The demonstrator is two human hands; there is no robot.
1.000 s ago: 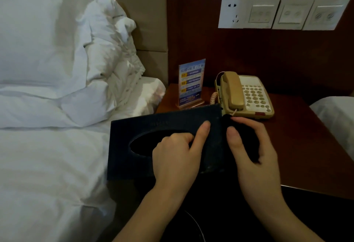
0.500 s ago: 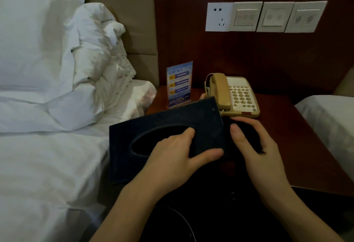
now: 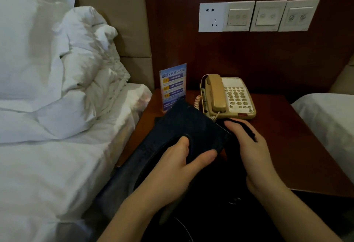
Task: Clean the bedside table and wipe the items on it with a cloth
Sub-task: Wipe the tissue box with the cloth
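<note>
A dark blue tissue box cover (image 3: 183, 125) with an oval opening is held tilted over the front left of the wooden bedside table (image 3: 287, 146). My left hand (image 3: 178, 167) grips it, fingers hooked into the opening and thumb over its right edge. My right hand (image 3: 249, 146) holds a dark cloth (image 3: 247, 129) against the cover's right end. Behind them stand a beige telephone (image 3: 228, 96) and a blue upright card (image 3: 173, 86).
A bed with white sheets and piled pillows (image 3: 57, 69) lies to the left. A second white bed (image 3: 329, 119) borders the table on the right. Wall sockets and switches (image 3: 256, 16) sit on the dark wooden panel above the phone.
The cover has turned, its right end now pointing away toward the phone. My left hand has shifted its grip into the oval opening. The view has drifted right and closer.
</note>
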